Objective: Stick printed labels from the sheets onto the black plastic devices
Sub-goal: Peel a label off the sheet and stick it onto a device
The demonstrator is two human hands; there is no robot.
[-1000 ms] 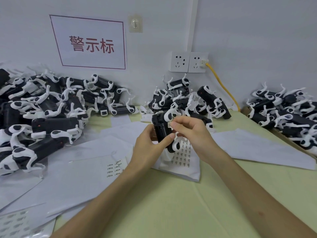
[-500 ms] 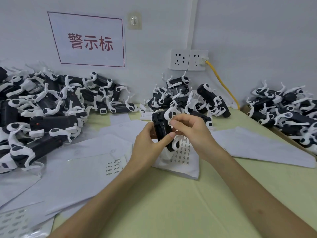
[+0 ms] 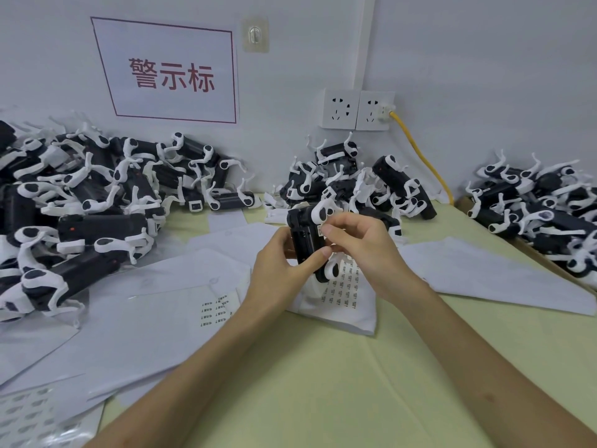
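Observation:
My left hand (image 3: pixel 282 266) grips a black plastic device with white arms (image 3: pixel 307 236), holding it upright above the table's middle, thumb across its front. My right hand (image 3: pixel 358 244) pinches a small white printed label (image 3: pixel 320 228) against the device's right side with fingertips. Under the hands lies a label sheet (image 3: pixel 342 291) with rows of printed labels. A second sheet with a few labels (image 3: pixel 214 310) lies to the left.
Heaps of the same black-and-white devices fill the left (image 3: pixel 80 202), the back middle (image 3: pixel 365 182) and the right (image 3: pixel 542 208). Loose white backing sheets (image 3: pixel 484 276) cover the green table (image 3: pixel 355 383). A yellow cable (image 3: pixel 420 153) runs from the wall sockets.
The hands and device have stayed almost in place; my right fingers have shifted slightly on the label at the device's side.

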